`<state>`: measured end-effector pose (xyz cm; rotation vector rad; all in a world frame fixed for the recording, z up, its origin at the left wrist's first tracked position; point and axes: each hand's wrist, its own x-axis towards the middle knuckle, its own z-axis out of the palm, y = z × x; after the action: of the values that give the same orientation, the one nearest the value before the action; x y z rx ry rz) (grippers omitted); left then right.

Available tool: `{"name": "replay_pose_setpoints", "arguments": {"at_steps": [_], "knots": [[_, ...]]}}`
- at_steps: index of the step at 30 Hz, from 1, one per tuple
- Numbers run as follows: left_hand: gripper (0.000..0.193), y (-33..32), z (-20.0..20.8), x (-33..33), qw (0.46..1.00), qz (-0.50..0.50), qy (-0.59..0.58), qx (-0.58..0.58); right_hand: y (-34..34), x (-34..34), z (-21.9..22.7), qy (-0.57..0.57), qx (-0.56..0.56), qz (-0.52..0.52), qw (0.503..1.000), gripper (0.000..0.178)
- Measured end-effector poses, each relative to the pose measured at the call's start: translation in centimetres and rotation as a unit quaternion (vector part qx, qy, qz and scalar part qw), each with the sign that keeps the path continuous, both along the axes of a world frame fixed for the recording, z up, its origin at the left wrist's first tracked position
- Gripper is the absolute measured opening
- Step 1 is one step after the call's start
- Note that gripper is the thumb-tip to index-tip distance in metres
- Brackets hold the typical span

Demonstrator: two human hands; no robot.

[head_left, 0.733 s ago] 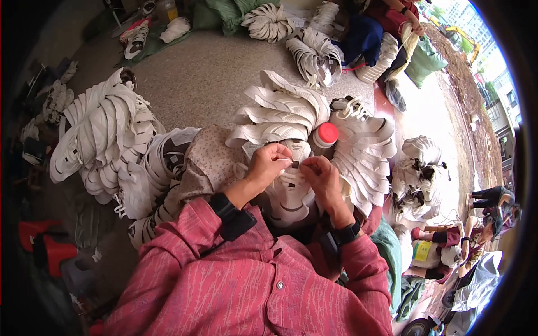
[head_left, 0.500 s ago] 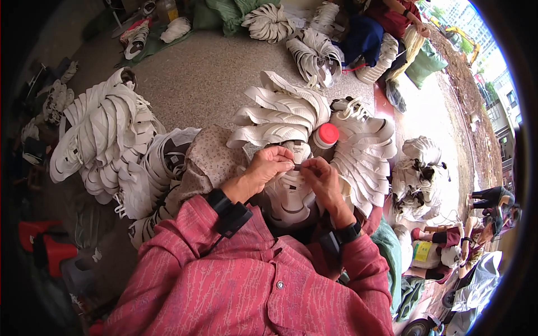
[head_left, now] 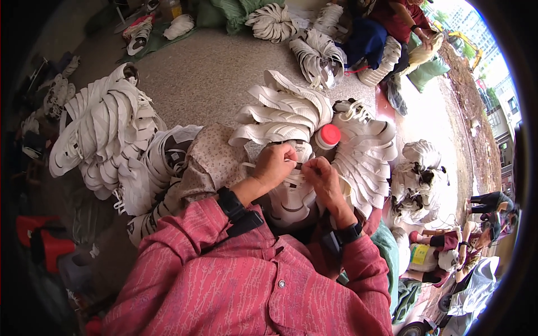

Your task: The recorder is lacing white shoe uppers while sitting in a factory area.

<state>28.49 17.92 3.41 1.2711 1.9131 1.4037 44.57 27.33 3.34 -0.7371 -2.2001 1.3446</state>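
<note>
A white shoe upper (head_left: pixel 288 200) rests in front of my body with its toe toward me and its tongue (head_left: pixel 300 150) pointing away. Over its lacing area, my left hand (head_left: pixel 274 168) is closed in a pinch on what looks like a white shoelace, only a short bit of it showing at the fingertips. Close by on the right, my right hand (head_left: pixel 323 178) has its thumb and fingers pressed together at the upper's edge; whatever they hold is hidden. Just beyond the hands stands a jar with a red lid (head_left: pixel 329 134), between two fanned stacks of white uppers (head_left: pixel 286 112) (head_left: pixel 364 157).
More stacked uppers lie to the left (head_left: pixel 109 123) and right (head_left: pixel 417 179). A patterned cloth (head_left: pixel 210 162) covers my left leg. A seated person (head_left: pixel 386 28) handles pale material at the far right. A red plastic object (head_left: pixel 53 249) sits at the lower left.
My left hand has turned and its fingers have curled further, the wrist shifting slightly right. The right hand stays nearly in place. The far person's hands have moved with the pale material.
</note>
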Motion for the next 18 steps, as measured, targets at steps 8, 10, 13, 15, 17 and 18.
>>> {"name": "replay_pose_setpoints", "arguments": {"at_steps": [8,10,13,15,17,18], "knots": [[0.018,-2.1,1.5,-4.1,0.981,-0.169,-0.042,-0.086,12.2,8.6,3.7,0.378,-0.450,-0.145,0.796,0.009],[0.017,-2.6,2.0,-4.4,0.983,-0.146,-0.086,-0.065,16.0,12.7,4.0,0.503,-0.548,-0.133,0.655,0.010],[0.020,-1.3,2.5,-3.4,0.988,-0.151,0.025,0.004,23.6,24.4,2.9,0.595,-0.542,-0.198,0.559,0.010],[0.023,-0.8,1.4,-3.2,0.981,-0.147,0.105,0.075,25.1,28.7,2.8,0.603,-0.402,-0.281,0.629,0.014],[0.039,-0.9,0.5,-3.1,0.970,-0.122,0.188,0.099,23.2,26.6,1.5,0.543,-0.358,-0.252,0.716,0.013],[0.039,-1.1,0.4,-3.0,0.970,-0.120,0.190,0.095,20.9,24.4,0.9,0.477,-0.306,-0.219,0.794,0.016]]}}
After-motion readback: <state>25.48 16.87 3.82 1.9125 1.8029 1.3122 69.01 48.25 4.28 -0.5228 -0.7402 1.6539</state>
